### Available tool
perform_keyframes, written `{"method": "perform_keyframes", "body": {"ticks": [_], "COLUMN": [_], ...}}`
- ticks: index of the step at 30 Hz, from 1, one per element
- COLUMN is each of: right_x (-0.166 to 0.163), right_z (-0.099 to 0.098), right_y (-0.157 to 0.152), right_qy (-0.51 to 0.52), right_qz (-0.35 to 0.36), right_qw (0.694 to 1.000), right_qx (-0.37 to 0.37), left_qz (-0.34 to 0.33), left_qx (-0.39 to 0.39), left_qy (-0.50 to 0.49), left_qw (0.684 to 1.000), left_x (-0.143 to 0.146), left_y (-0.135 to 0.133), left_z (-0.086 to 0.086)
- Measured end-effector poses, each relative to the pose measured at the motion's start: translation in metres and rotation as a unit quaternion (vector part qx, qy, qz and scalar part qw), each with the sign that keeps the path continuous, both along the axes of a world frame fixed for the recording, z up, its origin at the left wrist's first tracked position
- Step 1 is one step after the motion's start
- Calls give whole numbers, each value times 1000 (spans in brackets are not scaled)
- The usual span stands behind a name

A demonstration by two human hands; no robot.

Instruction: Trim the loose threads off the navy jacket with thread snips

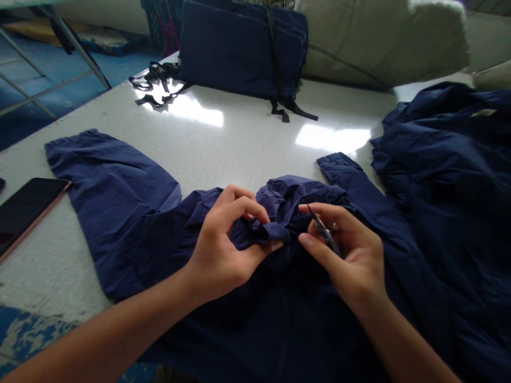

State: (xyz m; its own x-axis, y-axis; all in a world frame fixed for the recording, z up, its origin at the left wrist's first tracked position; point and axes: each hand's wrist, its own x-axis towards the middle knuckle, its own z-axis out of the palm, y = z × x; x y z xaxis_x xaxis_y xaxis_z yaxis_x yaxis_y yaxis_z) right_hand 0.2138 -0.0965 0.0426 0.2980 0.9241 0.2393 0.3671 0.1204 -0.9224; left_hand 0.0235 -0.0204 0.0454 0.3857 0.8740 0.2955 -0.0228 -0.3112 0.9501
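A navy garment (120, 213) lies spread on the table, with its sleeves stretched out to both sides. My left hand (223, 239) pinches a small fold of the navy cloth (263, 234) between thumb and fingers. My right hand (347, 250) holds small dark-bladed scissors (325, 231), their tips pointing up and left towards the gathered cloth. The scissors' handles are mostly hidden by my fingers. The hands are close together, and the cloth bunches up between them.
The white table (247, 154) has a heap of navy garments (447, 159) at the right and a black phone (27, 213) at the left edge. Behind stand a navy bundle (243, 48) with black straps (155, 80) and pale sacks (379, 37).
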Motion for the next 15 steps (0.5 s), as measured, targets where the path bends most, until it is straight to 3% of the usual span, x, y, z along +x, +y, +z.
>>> {"method": "perform_keyframes", "body": {"ticks": [3, 8, 15], "right_x": [0, -1, 4], "right_z": [-1, -1, -3], "right_y": [7, 18, 19], "right_qy": [22, -7, -13], "right_qz": [32, 71, 4], "right_qw": [999, 997, 1000], "right_qx": [-18, -28, 7], "left_qz": [39, -28, -45], "left_qx": [30, -53, -157], "left_qy": [25, -38, -12], "left_qw": [998, 997, 986], "left_x": [0, 5, 3], "left_y": [-2, -7, 2], "left_z": [-1, 0, 4]}}
